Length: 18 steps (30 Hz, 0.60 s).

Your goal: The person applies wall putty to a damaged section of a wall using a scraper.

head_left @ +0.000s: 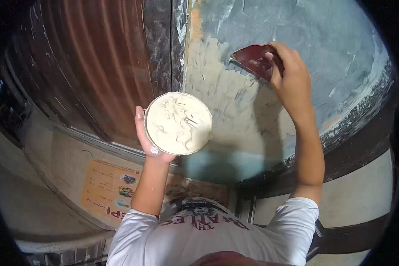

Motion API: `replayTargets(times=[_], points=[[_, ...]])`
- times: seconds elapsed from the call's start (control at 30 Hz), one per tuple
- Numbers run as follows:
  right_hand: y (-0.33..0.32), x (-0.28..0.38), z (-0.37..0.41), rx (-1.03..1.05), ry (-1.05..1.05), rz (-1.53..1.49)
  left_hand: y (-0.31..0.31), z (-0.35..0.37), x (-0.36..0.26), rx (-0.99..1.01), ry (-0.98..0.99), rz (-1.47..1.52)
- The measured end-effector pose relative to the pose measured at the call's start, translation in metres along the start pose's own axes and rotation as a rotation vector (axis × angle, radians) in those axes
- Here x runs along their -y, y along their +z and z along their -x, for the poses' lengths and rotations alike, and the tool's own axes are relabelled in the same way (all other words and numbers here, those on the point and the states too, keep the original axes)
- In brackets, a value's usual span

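Observation:
On the palm of my left hand (147, 141) rests a round tub (210, 113), its underside and most of my fingers hidden. Cream-coloured putty (177, 126) fills it, with ridges and swirls on top; a white smear marks my wrist. My right hand (291, 73) grips a dark red, flat putty spreader (255, 60) between thumb and fingers. The spreader's long lower edge lies close against the wall, where a beige coated patch (217, 95) meets the grey-blue surface (328, 40). Ragged putty edges show beside its left tip.
Left of the wall stands a brown, ribbed wooden panel (102, 53) with a dark post (159, 48) beside it. A dark, paint-splashed curved border (357, 111) runs along the right. An orange printed poster (106, 186) shows at the lower left.

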State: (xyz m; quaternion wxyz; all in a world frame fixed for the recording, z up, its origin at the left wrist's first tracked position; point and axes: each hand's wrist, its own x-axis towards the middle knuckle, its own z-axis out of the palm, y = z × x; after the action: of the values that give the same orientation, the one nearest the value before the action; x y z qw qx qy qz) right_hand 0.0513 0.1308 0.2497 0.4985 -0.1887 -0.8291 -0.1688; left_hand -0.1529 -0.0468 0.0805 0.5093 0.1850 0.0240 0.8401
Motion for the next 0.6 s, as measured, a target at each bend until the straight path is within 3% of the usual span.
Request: replayTargets(times=[0.07, 0.17, 0.3, 0.37, 0.6], points=[[0.005, 0.003, -0.003, 0.048, 0.056, 0.018, -0.007, -0.003, -0.011, 0.069, 0.01, 0.051], [0.007, 0.012, -0.006, 0.137, 0.089, 0.029, -0.006, -0.005, -0.02, -0.003, 0.023, 0.044], [0.014, 0.01, -0.012, 0.137, 0.119, 0.076, -0.012, -0.008, -0.026, -0.031, 0.016, 0.033], [0.013, 0.001, -0.014, 0.023, 0.078, -0.003, -0.016, -0.01, -0.029, -0.034, 0.005, 0.029], [0.025, 0.012, -0.002, 0.13, 0.092, 0.039, -0.019, -0.013, -0.035, 0.0, -0.013, 0.069]])
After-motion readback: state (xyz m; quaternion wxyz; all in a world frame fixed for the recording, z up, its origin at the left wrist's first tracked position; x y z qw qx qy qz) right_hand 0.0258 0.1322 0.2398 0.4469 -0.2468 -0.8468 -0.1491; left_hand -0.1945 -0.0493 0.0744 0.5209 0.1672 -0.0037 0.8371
